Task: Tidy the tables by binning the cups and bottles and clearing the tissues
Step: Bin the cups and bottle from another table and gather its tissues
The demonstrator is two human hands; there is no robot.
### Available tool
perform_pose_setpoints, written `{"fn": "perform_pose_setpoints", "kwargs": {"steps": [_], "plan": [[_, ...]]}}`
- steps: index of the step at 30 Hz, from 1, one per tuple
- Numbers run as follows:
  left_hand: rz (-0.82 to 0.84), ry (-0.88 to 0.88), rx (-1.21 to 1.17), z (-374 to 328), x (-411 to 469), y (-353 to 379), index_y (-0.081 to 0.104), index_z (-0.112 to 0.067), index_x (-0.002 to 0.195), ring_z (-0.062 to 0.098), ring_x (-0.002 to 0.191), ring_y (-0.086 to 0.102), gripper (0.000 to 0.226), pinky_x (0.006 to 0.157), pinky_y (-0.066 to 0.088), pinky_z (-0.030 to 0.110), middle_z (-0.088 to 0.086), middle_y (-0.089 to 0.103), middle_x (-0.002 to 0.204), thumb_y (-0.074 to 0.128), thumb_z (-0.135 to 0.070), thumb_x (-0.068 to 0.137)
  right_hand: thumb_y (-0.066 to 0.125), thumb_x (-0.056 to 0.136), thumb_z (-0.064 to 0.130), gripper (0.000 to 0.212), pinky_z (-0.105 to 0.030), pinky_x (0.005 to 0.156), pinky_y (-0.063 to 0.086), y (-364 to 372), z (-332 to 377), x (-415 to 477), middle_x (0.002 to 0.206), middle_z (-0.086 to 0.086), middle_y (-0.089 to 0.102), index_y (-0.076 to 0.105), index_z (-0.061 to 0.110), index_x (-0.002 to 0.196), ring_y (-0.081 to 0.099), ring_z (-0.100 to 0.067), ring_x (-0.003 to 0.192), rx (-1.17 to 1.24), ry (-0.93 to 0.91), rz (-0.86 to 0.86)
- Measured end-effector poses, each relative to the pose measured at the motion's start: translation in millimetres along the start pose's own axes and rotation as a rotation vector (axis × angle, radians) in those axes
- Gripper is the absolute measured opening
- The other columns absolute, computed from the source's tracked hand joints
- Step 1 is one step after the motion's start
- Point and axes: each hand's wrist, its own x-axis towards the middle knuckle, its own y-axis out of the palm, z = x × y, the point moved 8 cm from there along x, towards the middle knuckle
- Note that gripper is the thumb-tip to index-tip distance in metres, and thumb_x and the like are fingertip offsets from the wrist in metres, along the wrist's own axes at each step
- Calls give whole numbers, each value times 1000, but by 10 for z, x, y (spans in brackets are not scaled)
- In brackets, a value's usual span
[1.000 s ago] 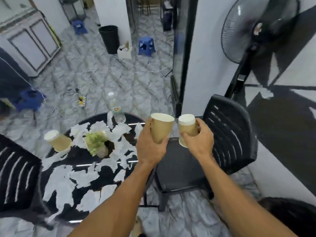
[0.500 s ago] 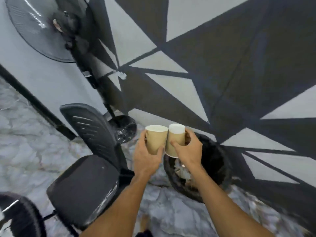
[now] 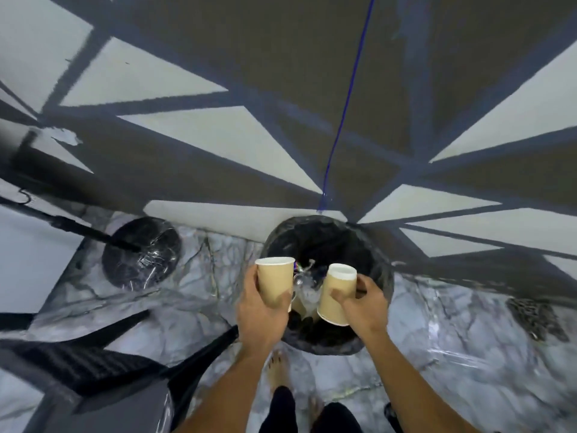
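Left hand fingers wrapping upright paper cup; right hand gripping tilted cup, both over the bin. Cups prob. light, thin, crushable w/ squeezing; mid-wall hold suiting them.

The place looked like a small café or a casual seating room, not a workshop. The wall was painted with big dark and pale triangles, as a decoration. The floor was of grey marble-pattern tiles. A black plastic chair stood at the left, and the round base of a standing fan near it. A bin with a black liner stood against the wall.
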Motion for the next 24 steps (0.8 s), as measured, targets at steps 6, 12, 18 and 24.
{"fn": "perform_pose_setpoints", "kwargs": {"steps": [6,12,18,24], "plan": [[138,-127,31,700,487,879,14,-49,152,24,114,61,100,93,52,44,1,60,134,79,-38,77,89,69,27,60,-27,77,43,656,-931,672,114,-4,70,64,16,123,59,-17,94,-12,205,31],[178,-320,26,1490,1069,1883,22,-32,155,26,112,58,91,84,41,29,9,61,131,77,-34,83,90,66,29,65,-33,86,52,1340,-1782,1518,114,-7,71,65,13,124,66,-25,106,-70,318,77],[202,-393,151,2025,1501,2563,23,-27,155,37,119,57,90,95,45,37,19,58,133,77,-32,83,89,66,35,59,-35,89,54,1870,-2299,2146,115,-8,72,68,14,118,67,-26,107,-154,366,137],[222,-360,318,2213,1851,2787,11,-33,158,39,118,56,94,96,46,38,23,55,132,72,-35,86,90,59,45,72,-31,90,53,2132,-2448,2512,115,-6,71,67,13,119,67,-23,107,-157,381,198]]}}
